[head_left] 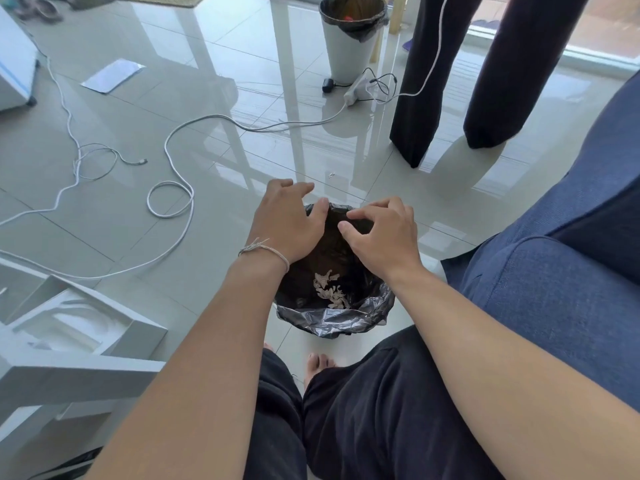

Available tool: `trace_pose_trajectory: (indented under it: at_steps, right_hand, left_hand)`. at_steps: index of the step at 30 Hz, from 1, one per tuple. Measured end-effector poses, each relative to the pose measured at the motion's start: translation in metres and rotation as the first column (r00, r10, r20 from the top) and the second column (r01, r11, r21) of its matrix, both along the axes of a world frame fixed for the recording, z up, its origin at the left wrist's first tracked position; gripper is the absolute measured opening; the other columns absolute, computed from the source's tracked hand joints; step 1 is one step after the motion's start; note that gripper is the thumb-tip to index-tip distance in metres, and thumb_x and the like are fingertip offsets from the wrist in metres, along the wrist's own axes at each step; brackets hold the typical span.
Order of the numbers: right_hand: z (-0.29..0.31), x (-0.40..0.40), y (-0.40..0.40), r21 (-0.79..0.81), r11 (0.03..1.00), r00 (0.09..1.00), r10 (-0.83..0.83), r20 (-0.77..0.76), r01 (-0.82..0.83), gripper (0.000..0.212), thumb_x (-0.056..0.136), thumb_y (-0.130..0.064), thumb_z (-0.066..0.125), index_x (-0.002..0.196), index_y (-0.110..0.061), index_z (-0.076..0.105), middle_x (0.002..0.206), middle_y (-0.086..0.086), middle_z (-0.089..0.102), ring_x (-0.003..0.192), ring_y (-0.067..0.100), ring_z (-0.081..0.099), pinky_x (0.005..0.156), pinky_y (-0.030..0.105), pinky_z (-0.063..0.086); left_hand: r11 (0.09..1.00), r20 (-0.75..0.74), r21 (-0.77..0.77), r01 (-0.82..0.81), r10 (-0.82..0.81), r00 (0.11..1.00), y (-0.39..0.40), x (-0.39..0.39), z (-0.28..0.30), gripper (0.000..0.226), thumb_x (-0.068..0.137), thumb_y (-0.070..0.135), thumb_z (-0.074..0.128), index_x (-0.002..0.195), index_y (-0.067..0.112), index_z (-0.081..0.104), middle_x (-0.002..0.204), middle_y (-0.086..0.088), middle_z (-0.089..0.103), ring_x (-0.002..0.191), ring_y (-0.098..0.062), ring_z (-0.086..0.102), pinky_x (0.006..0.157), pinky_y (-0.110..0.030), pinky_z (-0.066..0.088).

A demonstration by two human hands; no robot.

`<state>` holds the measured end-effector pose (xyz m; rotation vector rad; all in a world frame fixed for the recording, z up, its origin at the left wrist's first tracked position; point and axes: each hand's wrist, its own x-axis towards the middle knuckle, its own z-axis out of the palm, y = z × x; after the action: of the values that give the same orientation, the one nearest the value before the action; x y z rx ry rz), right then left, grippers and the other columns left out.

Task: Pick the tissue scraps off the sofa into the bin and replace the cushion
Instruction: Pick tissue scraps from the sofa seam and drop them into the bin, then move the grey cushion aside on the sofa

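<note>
A small bin lined with a black plastic bag (332,318) stands on the floor in front of my knees. Several white tissue scraps (329,287) lie inside it. Both hands hover over the bin's mouth. My left hand (289,225) has its fingers spread and loosely bent, holding nothing. My right hand (382,233) is beside it, its fingers loosely curled over the opening, and no scrap shows in them. The blue sofa (554,289) rises on the right. No cushion is visible.
White cables (173,199) snake across the glossy tiled floor. A second white bin (349,39) stands at the back. A person's dark trouser legs (450,81) stand at the back right. A white foam packing piece (79,320) lies at the left.
</note>
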<state>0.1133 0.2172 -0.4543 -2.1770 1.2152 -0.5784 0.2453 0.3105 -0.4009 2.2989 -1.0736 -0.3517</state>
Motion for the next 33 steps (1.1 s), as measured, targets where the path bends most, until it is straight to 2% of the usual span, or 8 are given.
trace_pose_trajectory:
  at_steps: [8,12,16,24,26,28,31,33]
  right_hand:
    - [0.024,-0.027,-0.012,0.120,0.984,0.972,-0.152,0.179,0.132,0.022,0.093,-0.036,0.065,0.111,-0.029,0.076,0.116,-0.004,0.058,0.122,0.017,0.047,0.095,0.022,0.033]
    - [0.049,-0.075,-0.026,0.204,0.932,0.888,-0.350,0.297,0.299,0.024,0.094,-0.035,0.060,0.114,-0.031,0.073,0.121,-0.004,0.060,0.116,0.015,0.054,0.101,0.032,0.046]
    - [0.073,-0.171,-0.036,0.129,0.863,0.798,-0.502,0.333,0.489,0.038,0.093,-0.029,0.060,0.130,-0.026,0.068,0.110,-0.011,0.066,0.101,0.007,0.061,0.092,0.027,0.050]
    - [0.134,-0.406,-0.005,0.048,0.620,0.574,-0.750,0.329,0.783,0.045,0.087,-0.030,0.062,0.133,-0.033,0.064,0.107,-0.023,0.067,0.108,-0.007,0.058,0.099,0.029,0.050]
    - [0.151,-0.456,0.019,-0.004,0.551,0.517,-0.781,0.349,0.835,0.046,0.085,-0.034,0.062,0.131,-0.034,0.065,0.106,-0.025,0.066,0.105,-0.007,0.059,0.096,0.024,0.050]
    - [0.171,-0.502,0.046,-0.101,0.480,0.483,-0.804,0.347,0.871,0.047,0.084,-0.035,0.060,0.130,-0.030,0.066,0.108,-0.020,0.067,0.104,0.002,0.061,0.095,0.025,0.049]
    - [0.202,-0.562,0.086,-0.332,0.350,0.457,-0.823,0.336,0.876,0.041,0.085,-0.026,0.063,0.125,-0.018,0.070,0.112,-0.009,0.067,0.110,0.020,0.062,0.104,0.042,0.046]
    - [0.216,-0.591,0.108,-0.496,0.245,0.426,-0.856,0.293,0.833,0.040,0.086,-0.025,0.064,0.124,-0.016,0.071,0.115,0.002,0.067,0.111,0.028,0.059,0.107,0.037,0.041]
  left_hand:
    - [0.988,-0.113,-0.146,0.041,-0.058,0.992,-0.036,-0.034,0.009,0.044,0.105,0.038,0.038,0.138,0.016,0.057,0.144,-0.005,0.051,0.136,-0.016,0.043,0.100,-0.015,0.023]
    - [0.968,-0.147,-0.225,0.109,-0.144,0.979,-0.054,-0.073,0.013,0.043,0.107,0.034,0.034,0.128,0.012,0.064,0.142,-0.003,0.055,0.132,-0.012,0.045,0.103,-0.016,0.027]
    - [0.940,-0.113,-0.251,0.231,-0.265,0.958,-0.055,-0.111,0.016,0.043,0.107,0.030,0.035,0.142,0.015,0.054,0.142,-0.002,0.054,0.134,-0.012,0.045,0.106,-0.016,0.025]
    - [0.837,-0.081,-0.295,0.461,-0.502,0.861,-0.067,-0.195,0.021,0.040,0.107,0.034,0.036,0.143,0.024,0.052,0.133,0.015,0.050,0.118,0.004,0.041,0.102,-0.022,0.029]
    - [0.796,-0.160,-0.332,0.507,-0.577,0.801,-0.079,-0.236,0.026,0.037,0.106,0.033,0.040,0.139,0.026,0.056,0.134,0.016,0.055,0.120,0.004,0.047,0.101,-0.018,0.031]
    - [0.713,-0.235,-0.368,0.596,-0.692,0.683,-0.086,-0.285,0.034,0.040,0.104,0.037,0.040,0.140,0.029,0.055,0.139,0.015,0.057,0.127,0.005,0.050,0.104,-0.013,0.032]
    - [0.609,-0.365,-0.401,0.684,-0.791,0.491,-0.088,-0.366,0.051,0.046,0.099,0.047,0.041,0.143,0.037,0.049,0.141,0.016,0.056,0.129,0.007,0.049,0.112,-0.029,0.036]
    - [0.578,-0.429,-0.374,0.726,-0.801,0.417,-0.083,-0.417,0.059,0.044,0.102,0.048,0.042,0.145,0.039,0.046,0.138,0.020,0.056,0.126,0.012,0.048,0.112,-0.032,0.039]
